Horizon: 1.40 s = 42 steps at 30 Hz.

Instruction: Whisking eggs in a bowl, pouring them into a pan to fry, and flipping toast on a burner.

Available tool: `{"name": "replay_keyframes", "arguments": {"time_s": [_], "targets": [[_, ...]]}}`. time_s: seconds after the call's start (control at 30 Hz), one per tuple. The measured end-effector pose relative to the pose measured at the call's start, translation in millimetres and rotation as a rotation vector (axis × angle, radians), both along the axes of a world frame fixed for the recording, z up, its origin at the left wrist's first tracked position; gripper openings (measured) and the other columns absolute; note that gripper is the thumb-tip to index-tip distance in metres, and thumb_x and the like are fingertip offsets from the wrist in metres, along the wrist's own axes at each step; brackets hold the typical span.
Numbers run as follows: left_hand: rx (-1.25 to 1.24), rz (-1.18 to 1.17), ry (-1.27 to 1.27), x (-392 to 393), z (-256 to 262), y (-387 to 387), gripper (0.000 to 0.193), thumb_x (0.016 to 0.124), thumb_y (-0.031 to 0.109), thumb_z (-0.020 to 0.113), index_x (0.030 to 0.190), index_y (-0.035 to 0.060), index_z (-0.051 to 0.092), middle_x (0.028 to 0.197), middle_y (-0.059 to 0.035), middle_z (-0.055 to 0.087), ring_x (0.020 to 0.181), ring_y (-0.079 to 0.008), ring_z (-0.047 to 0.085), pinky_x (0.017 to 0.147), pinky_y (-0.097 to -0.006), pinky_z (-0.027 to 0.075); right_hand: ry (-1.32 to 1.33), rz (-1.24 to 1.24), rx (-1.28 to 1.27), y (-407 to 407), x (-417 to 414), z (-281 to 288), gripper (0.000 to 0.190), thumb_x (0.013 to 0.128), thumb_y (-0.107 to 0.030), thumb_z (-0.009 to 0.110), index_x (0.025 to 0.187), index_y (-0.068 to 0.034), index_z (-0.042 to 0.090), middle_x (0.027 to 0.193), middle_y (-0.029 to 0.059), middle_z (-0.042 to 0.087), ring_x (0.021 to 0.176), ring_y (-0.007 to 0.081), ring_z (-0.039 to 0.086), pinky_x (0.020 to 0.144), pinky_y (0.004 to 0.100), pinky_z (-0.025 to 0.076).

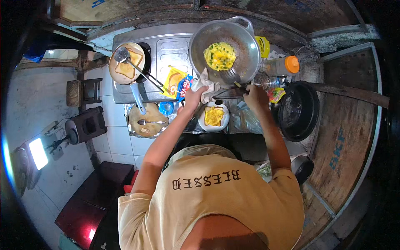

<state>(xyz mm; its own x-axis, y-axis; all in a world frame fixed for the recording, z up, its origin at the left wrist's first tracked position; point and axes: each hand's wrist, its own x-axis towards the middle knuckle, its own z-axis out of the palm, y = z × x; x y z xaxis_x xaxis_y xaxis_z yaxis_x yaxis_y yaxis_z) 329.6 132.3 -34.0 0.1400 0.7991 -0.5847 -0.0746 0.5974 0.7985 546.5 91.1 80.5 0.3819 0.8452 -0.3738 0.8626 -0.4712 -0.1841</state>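
My left hand point(196, 97) grips a crumpled pale cloth point(204, 87) at the near side of a large metal wok point(247, 59). In the wok lies a round omelette point(219, 56) with green bits. My right hand point(257, 96) holds the handle of a slotted spatula point(230, 76), its blade in the wok just below the omelette. Nearer me, a white plate point(214, 127) carries bread topped with egg point(214, 116). On the left, a light frying pan point(117, 75) holds a slice of bread point(135, 58), with tongs point(143, 73) and a dark round utensil head point(121, 55) over it.
A yellow and blue packet point(178, 82) lies on the metal stove point(172, 31) beside my left hand. A round board point(140, 112) holds a spoon point(151, 122). To the right are an orange-lidded container point(291, 64), a yellow packet point(263, 47) and a large black pan point(298, 111).
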Motion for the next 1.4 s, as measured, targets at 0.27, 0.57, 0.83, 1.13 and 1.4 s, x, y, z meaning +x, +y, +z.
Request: {"name": "replay_keyframes", "arguments": {"time_s": [0.27, 0.57, 0.83, 1.13, 1.4], "targets": [[-0.019, -0.011, 0.040, -1.3, -2.9, 2.1, 0.038, 0.066, 0.024, 0.070, 0.094, -0.0010, 0.063, 0.087, -0.0079, 0.065, 0.077, -0.0151, 0.061, 0.072, -0.0273, 0.046, -0.053, -0.040, 0.090, 2.5, -2.7, -20.8, 0.025, 0.069, -0.014, 0.060, 0.093, -0.010, 0.065, 0.084, 0.0139, 0.064, 0.080, 0.0310, 0.062, 0.071, 0.0417, 0.049], [-0.033, -0.050, 0.060, -0.2, 8.5, 3.9, 0.040, 0.067, 0.027, 0.070, 0.096, 0.0006, 0.064, 0.089, -0.0078, 0.065, 0.079, -0.0151, 0.061, 0.073, -0.0275, 0.045, -0.050, 0.007, 0.339, 6.6, 8.9, -58.5, 0.026, 0.067, -0.016, 0.065, 0.092, -0.012, 0.063, 0.078, 0.0132, 0.063, 0.074, 0.0321, 0.061, 0.065, 0.0435, 0.048], [-0.069, -0.022, 0.075, -5.0, -22.5, 3.3, 0.038, 0.067, 0.028, 0.070, 0.091, -0.0007, 0.064, 0.079, -0.0060, 0.064, 0.068, -0.0140, 0.057, 0.064, -0.0271, 0.045, 0.019, -0.059, 0.460, 23.0, 4.5, -65.3, 0.026, 0.070, -0.016, 0.066, 0.095, -0.011, 0.063, 0.078, 0.0148, 0.063, 0.076, 0.0330, 0.060, 0.065, 0.0418, 0.047], [-0.027, 0.007, 0.064, 0.8, 22.8, 2.7, 0.038, 0.067, 0.021, 0.070, 0.095, -0.0025, 0.062, 0.085, -0.0078, 0.064, 0.073, -0.0147, 0.058, 0.068, -0.0281, 0.045, 0.263, -0.116, 0.581, -7.9, 18.6, -29.5, 0.033, 0.075, -0.020, 0.065, 0.106, -0.010, 0.061, 0.094, 0.0130, 0.064, 0.087, 0.0286, 0.062, 0.074, 0.0357, 0.047], [-0.079, -0.014, 0.028, -0.5, 26.5, 5.6, 0.037, 0.068, 0.019, 0.069, 0.098, -0.0013, 0.062, 0.091, -0.0078, 0.064, 0.080, -0.0150, 0.059, 0.073, -0.0271, 0.045, -0.302, 0.243, 0.561, 46.9, -37.0, 11.1, 0.021, 0.072, -0.006, 0.057, 0.091, 0.002, 0.060, 0.068, 0.0157, 0.057, 0.061, 0.0282, 0.060, 0.055, 0.0373, 0.046]]}}
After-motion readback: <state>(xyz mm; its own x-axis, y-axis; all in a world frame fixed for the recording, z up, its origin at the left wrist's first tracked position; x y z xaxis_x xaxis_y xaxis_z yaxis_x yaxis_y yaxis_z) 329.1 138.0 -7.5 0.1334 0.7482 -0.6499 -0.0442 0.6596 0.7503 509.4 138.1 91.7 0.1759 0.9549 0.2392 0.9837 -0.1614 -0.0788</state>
